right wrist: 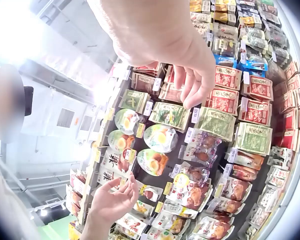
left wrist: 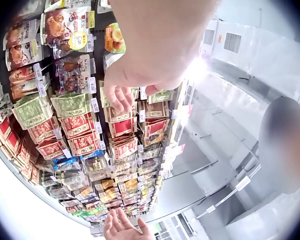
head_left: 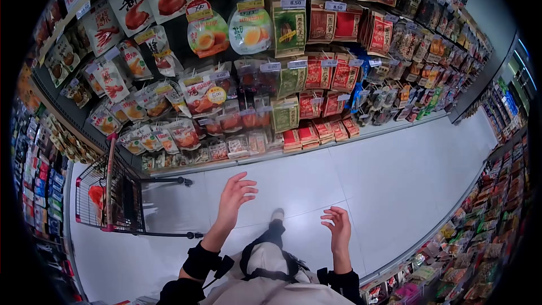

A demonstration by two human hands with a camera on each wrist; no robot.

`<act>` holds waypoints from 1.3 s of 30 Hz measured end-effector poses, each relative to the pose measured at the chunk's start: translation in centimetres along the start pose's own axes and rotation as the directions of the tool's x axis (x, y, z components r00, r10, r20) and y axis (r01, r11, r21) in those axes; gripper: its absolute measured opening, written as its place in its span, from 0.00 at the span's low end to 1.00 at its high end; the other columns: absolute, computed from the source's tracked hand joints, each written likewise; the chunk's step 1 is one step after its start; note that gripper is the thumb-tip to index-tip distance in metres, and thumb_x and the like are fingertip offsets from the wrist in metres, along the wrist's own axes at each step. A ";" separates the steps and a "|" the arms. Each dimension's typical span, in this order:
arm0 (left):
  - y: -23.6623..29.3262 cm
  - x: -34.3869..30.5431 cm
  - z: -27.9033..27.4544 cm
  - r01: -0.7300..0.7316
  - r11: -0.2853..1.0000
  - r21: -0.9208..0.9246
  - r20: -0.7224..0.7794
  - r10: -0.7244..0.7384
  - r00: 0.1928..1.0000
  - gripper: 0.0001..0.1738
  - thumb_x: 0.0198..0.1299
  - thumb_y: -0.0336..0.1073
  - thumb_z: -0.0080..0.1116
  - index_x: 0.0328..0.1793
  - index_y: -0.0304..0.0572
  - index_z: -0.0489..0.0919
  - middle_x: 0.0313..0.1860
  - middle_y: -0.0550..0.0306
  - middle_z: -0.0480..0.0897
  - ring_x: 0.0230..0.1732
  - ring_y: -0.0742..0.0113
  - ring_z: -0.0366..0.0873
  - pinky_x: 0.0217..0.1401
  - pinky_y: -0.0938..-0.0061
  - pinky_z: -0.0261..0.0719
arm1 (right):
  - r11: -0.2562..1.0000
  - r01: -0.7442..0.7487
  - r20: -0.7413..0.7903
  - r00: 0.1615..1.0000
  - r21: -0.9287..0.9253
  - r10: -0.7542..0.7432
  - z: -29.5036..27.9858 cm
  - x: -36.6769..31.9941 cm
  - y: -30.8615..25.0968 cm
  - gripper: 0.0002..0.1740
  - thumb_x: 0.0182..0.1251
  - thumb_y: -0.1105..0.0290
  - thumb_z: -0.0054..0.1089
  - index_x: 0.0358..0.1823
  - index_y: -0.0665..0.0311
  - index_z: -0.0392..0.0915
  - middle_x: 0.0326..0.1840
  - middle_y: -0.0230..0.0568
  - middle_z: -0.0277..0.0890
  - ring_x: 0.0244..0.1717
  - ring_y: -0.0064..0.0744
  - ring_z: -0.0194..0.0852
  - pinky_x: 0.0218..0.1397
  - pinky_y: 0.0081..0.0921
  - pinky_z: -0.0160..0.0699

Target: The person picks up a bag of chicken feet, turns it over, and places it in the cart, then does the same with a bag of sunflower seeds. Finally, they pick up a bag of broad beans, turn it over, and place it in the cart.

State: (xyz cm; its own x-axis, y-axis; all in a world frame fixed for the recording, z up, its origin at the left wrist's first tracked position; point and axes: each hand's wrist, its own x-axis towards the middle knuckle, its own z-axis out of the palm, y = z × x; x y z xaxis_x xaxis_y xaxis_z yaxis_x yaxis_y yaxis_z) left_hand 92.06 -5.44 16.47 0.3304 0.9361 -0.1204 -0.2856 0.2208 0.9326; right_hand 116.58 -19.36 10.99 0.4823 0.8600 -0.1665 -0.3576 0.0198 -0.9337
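My left hand [head_left: 233,196] is held out over the aisle floor, fingers loosely bent and holding nothing. To its right, my right hand [head_left: 337,226] is also raised in the air with relaxed fingers and nothing in them. Both hands stand apart from the shelf of hanging snack packs in front. Facing them are green pouches [head_left: 288,28], red pouches [head_left: 344,71] and white packs with egg pictures [head_left: 249,29]. In the right wrist view, the right hand [right wrist: 190,70] overlaps the red and green pouches, with the left hand [right wrist: 112,200] lower down.
A wire shopping cart [head_left: 121,192] with a red-orange item inside stands at the left by the shelf. Pale floor tiles [head_left: 305,181] stretch between the front shelf and a packed shelf [head_left: 468,248] at the lower right. Price tags [head_left: 293,3] stick out from the hooks.
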 end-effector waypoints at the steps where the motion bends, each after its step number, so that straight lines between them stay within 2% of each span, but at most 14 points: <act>1: -0.1 0.7 0.2 0.009 1.000 0.004 -0.001 -0.009 1.000 0.21 0.59 0.33 0.41 0.60 0.40 0.61 0.47 0.51 0.73 0.44 0.64 0.74 0.47 0.73 0.72 | 1.000 -0.006 -0.002 1.000 -0.001 0.006 -0.1 0.5 0.0 0.24 0.67 0.52 0.31 0.46 0.67 0.65 0.41 0.45 0.71 0.39 0.31 0.71 0.40 0.26 0.72; 10: -1.7 9.9 2.5 0.020 1.000 -0.021 -0.001 -0.020 1.000 0.21 0.58 0.30 0.40 0.60 0.40 0.61 0.46 0.51 0.73 0.44 0.65 0.74 0.47 0.73 0.72 | 0.998 0.013 0.011 1.000 -0.067 -0.012 -0.9 9.5 -2.0 0.24 0.66 0.51 0.31 0.46 0.66 0.65 0.41 0.43 0.71 0.39 0.30 0.71 0.41 0.26 0.71; 16: -1.7 17.2 4.6 -0.011 0.997 -0.083 -0.010 0.010 1.000 0.21 0.57 0.31 0.41 0.59 0.40 0.62 0.46 0.52 0.73 0.44 0.65 0.74 0.46 0.73 0.72 | 0.995 0.055 0.111 0.993 -0.089 -0.045 0.6 17.1 -5.8 0.25 0.65 0.51 0.32 0.46 0.66 0.65 0.42 0.43 0.71 0.40 0.30 0.71 0.41 0.25 0.71; 20: -2.1 21.0 6.3 0.008 0.995 -0.099 0.074 -0.001 0.997 0.20 0.57 0.31 0.44 0.57 0.39 0.63 0.45 0.52 0.74 0.44 0.65 0.75 0.46 0.73 0.72 | 0.997 0.059 0.119 0.992 -0.059 -0.051 1.5 20.1 -6.3 0.24 0.65 0.52 0.32 0.46 0.67 0.65 0.42 0.44 0.71 0.39 0.31 0.71 0.41 0.26 0.72; 25: -3.1 23.8 8.3 0.034 0.995 -0.096 0.160 -0.018 0.987 0.18 0.59 0.32 0.44 0.56 0.40 0.64 0.45 0.53 0.75 0.44 0.65 0.75 0.47 0.74 0.72 | 0.999 0.017 0.109 0.994 -0.046 -0.012 0.9 22.6 -5.4 0.24 0.66 0.53 0.32 0.45 0.67 0.66 0.41 0.45 0.72 0.38 0.32 0.72 0.40 0.25 0.73; 32: -3.2 25.6 10.8 0.067 0.996 -0.062 0.232 -0.051 0.971 0.18 0.60 0.32 0.42 0.57 0.39 0.64 0.46 0.53 0.74 0.46 0.66 0.73 0.49 0.74 0.70 | 0.999 0.031 0.073 0.997 -0.038 -0.028 -0.5 26.1 -5.8 0.25 0.65 0.50 0.34 0.43 0.66 0.66 0.39 0.43 0.72 0.37 0.31 0.72 0.40 0.26 0.71; 35: -3.3 26.5 12.0 0.076 0.996 -0.044 0.227 -0.064 0.972 0.17 0.60 0.33 0.42 0.56 0.38 0.64 0.46 0.52 0.74 0.45 0.66 0.73 0.49 0.75 0.70 | 0.999 0.028 0.096 0.995 -0.018 -0.027 -1.5 27.9 -5.9 0.25 0.65 0.50 0.34 0.44 0.66 0.66 0.39 0.44 0.72 0.38 0.31 0.72 0.41 0.25 0.71; 39: -2.6 27.9 15.0 0.088 0.996 -0.019 0.102 -0.086 0.991 0.17 0.58 0.32 0.43 0.54 0.36 0.65 0.44 0.52 0.74 0.45 0.66 0.74 0.49 0.75 0.71 | 1.000 0.022 0.154 0.988 -0.009 -0.021 -3.2 30.9 -7.2 0.25 0.65 0.50 0.33 0.44 0.67 0.66 0.40 0.45 0.72 0.38 0.31 0.72 0.41 0.25 0.71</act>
State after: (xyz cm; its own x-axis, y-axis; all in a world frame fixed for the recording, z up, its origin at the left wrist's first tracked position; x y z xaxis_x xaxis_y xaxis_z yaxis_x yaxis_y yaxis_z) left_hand 115.54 15.98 15.85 0.4434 0.8810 -0.1651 -0.2720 0.3077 0.9118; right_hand 136.57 5.43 11.56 0.3612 0.9275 -0.0965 -0.3397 0.0345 -0.9399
